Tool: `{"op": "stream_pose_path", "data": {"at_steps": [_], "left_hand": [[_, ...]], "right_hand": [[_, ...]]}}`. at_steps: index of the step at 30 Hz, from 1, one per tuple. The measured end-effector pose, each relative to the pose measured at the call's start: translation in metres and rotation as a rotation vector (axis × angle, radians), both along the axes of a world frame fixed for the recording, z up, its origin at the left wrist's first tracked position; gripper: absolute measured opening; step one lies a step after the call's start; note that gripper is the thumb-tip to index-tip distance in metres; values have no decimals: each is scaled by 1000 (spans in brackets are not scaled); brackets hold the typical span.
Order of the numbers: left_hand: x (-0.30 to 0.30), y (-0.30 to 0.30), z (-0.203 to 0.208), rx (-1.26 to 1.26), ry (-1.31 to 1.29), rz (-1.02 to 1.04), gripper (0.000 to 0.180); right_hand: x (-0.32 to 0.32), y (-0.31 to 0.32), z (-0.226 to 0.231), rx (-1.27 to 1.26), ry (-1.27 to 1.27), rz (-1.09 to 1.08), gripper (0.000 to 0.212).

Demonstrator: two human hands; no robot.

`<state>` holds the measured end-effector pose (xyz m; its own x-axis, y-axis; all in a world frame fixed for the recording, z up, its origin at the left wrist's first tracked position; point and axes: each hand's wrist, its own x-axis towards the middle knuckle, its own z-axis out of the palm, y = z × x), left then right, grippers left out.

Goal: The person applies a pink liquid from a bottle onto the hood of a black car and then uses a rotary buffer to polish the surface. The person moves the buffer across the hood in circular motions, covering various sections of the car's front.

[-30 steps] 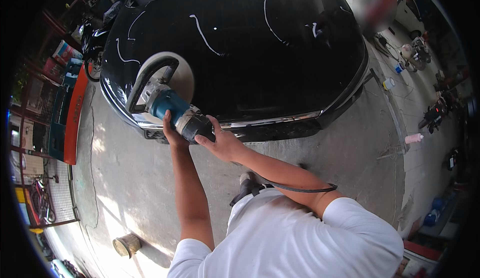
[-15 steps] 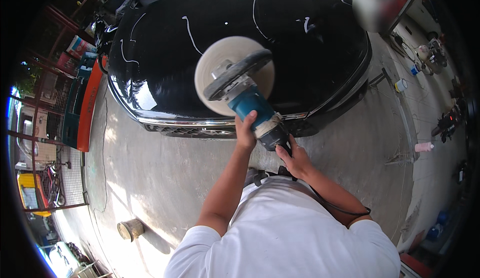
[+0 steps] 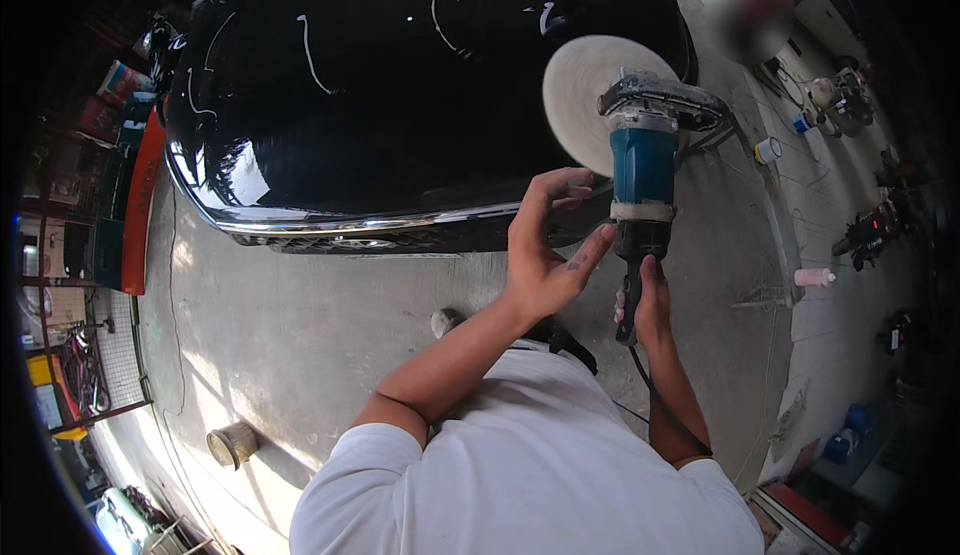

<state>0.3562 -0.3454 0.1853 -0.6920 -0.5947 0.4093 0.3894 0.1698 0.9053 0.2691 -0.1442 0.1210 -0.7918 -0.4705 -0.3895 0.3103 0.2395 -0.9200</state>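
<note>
My right hand (image 3: 652, 305) is wrapped round the black rear handle of a teal and black polishing machine (image 3: 643, 165). The machine's round white pad (image 3: 590, 95) is over the right front corner of a glossy black car hood (image 3: 400, 135); whether it touches the paint I cannot tell. My left hand (image 3: 550, 245) is off the machine, just left of its body, with fingers apart and curved and nothing in them. Several pale streaks of a white compound (image 3: 312, 55) lie across the hood. A black cord (image 3: 655, 390) trails from the handle along my right forearm.
A chrome strip (image 3: 330, 223) runs along the car's front edge. On the concrete floor at lower left stands a round can (image 3: 232, 445). Along the right side are a pink bottle (image 3: 814, 277) and a white tub (image 3: 768, 150). An orange panel (image 3: 145, 205) leans at left.
The polishing machine has moved right across the hood, turning more upright. My left hand has let go of its body and opened; my right hand keeps hold of the handle.
</note>
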Motion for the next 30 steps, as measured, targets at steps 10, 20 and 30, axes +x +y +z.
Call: {"op": "stream_pose_path", "data": {"at_steps": [10, 20, 30], "left_hand": [[137, 10, 146, 362, 816, -511, 14], [235, -166, -3, -163, 22, 26, 46], [306, -428, -80, 3, 59, 362, 62]], "right_hand": [[62, -43, -10, -33, -39, 11, 62], [199, -174, -11, 17, 42, 131, 71], [332, -335, -27, 281, 198, 582, 108]]}}
